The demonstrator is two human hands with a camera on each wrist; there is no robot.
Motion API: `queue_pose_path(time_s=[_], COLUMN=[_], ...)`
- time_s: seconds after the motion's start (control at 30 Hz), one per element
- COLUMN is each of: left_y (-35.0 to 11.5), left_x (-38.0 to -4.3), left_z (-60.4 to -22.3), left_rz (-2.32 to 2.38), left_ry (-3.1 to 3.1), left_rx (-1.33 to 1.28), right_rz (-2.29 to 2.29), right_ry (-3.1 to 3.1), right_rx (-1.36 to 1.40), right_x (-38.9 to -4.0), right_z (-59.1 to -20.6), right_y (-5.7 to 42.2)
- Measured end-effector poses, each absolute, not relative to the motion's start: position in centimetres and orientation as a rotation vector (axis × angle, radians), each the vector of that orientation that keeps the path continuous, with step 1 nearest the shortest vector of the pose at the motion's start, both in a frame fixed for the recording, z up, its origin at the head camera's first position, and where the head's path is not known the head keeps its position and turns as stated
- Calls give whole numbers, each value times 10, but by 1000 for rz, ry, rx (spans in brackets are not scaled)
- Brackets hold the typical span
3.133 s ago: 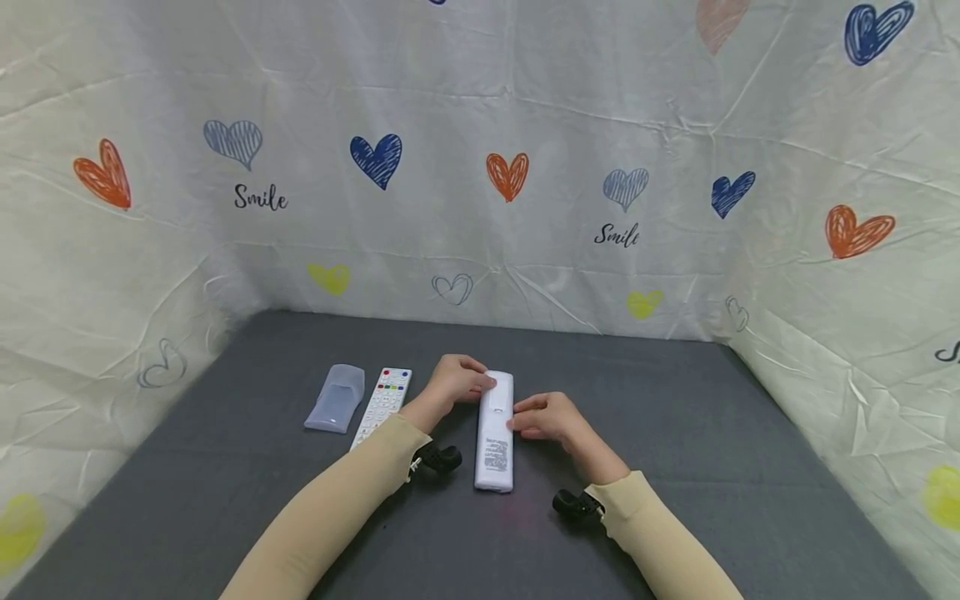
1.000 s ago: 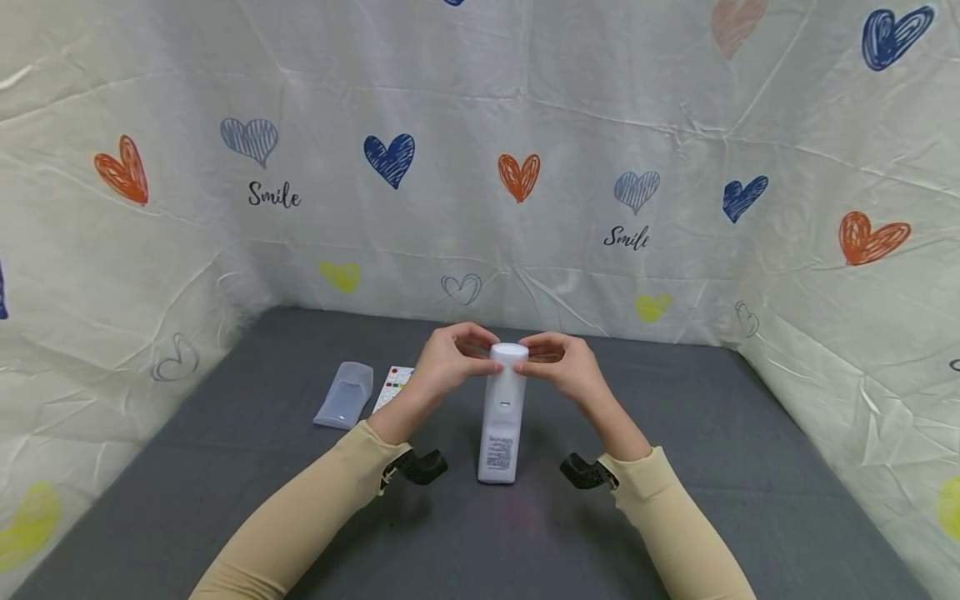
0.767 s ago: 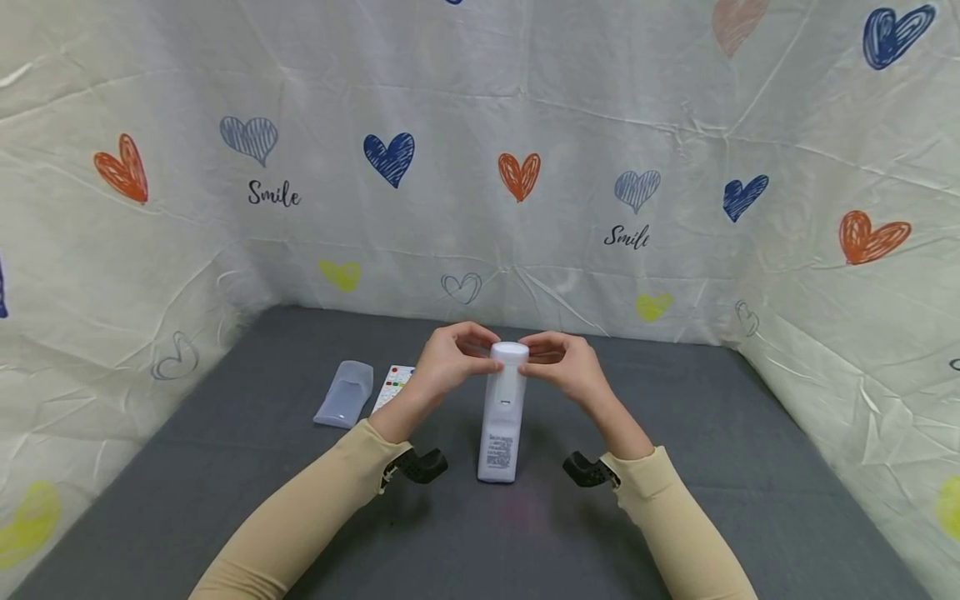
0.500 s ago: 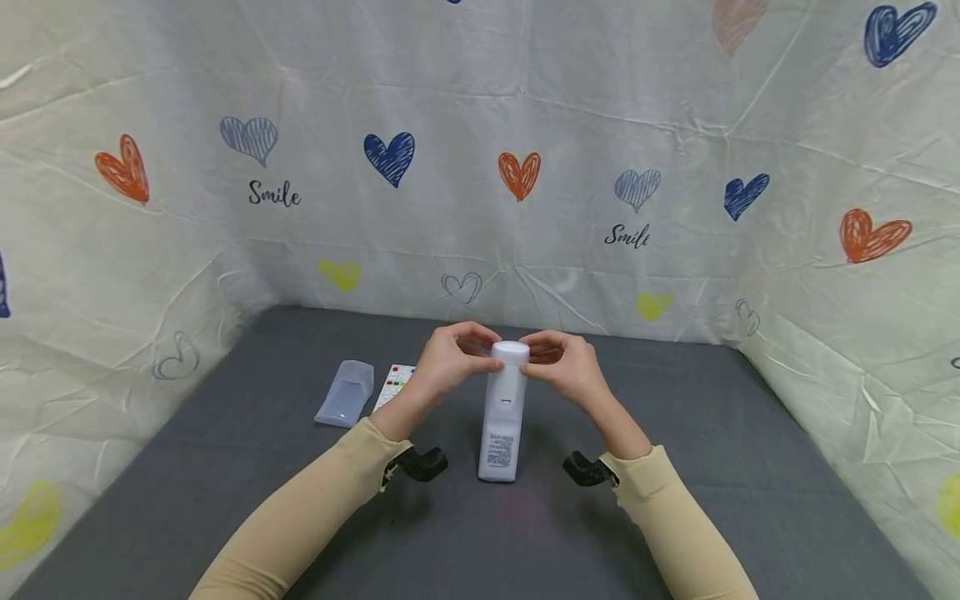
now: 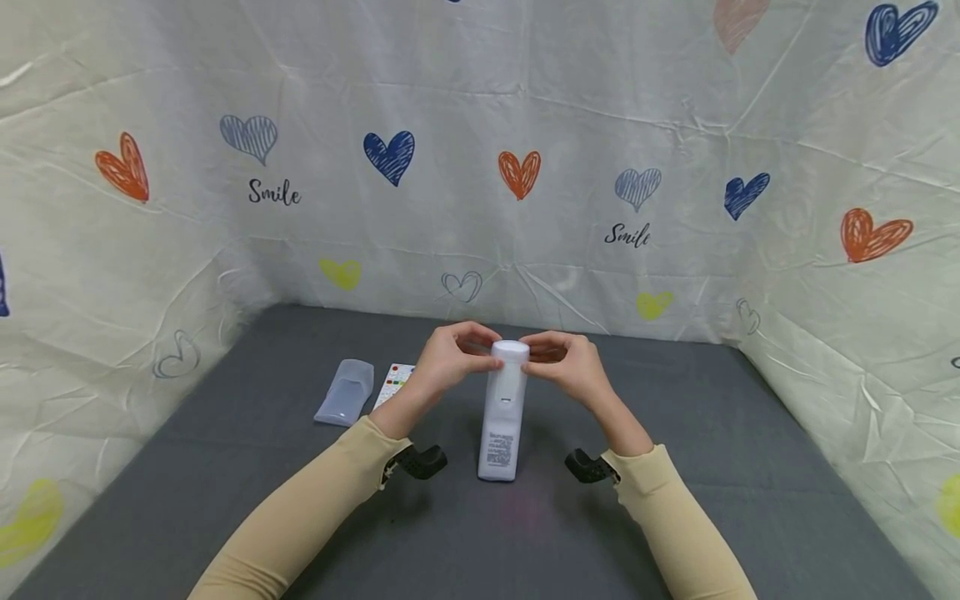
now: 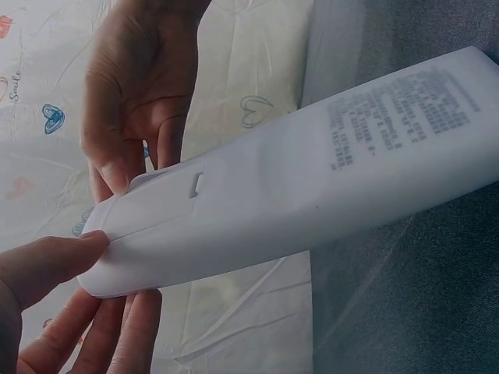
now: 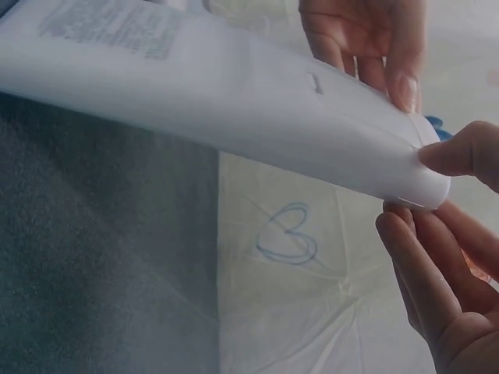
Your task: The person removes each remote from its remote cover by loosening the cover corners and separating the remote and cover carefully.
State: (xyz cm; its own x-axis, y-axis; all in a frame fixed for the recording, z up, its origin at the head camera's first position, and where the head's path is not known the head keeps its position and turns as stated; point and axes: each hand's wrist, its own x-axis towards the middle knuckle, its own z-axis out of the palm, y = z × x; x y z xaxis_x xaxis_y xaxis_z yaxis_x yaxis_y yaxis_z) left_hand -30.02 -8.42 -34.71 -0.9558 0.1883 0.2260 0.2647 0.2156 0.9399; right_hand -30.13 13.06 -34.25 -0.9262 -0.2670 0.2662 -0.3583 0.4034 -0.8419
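White remote (image 6: 265, 183) slanting, left grip (image 6: 58, 331) below, right grip (image 6: 144, 93) above, both pinching

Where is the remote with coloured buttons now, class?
In the head view, the colour-buttoned remote lies left of centre on the grey tabletop, between the translucent cover and the left hand.

You are at a small draped booth: a pale, creased sheet (image 5: 570, 125) printed with orange, blue and yellow hearts (image 5: 519, 177) and the word "Smile" (image 5: 274, 193) hangs behind the table (image 5: 720, 467) and closes in its left and right sides, while the table itself has a dark grey fabric top; what building lies beyond the sheet you cannot tell
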Motion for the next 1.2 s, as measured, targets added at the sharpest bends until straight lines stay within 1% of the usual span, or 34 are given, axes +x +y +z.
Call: queue_pose_path(time_s=[0.4,0.77,0.97,1.2], left_y=[-84,-83,-78,-82], left_x=[-301,-304,-304,-302], left_z=[-348,-351,-349,-346], left_rz=[-1881,-1918,-1822,-1726], left_ry=[-2407,-2412,-2473,-2499], left_rx=[-463,-482,-599,-569], right_rz=[1504,1334,1380,1300], right_ry=[-2481,-2331,-2243,-2250], right_rx=[604,713,732,852], right_x=[-302,-308,-310,-307], right_z=[-346,-358,-355,-357], right_y=[130,132,139,138])
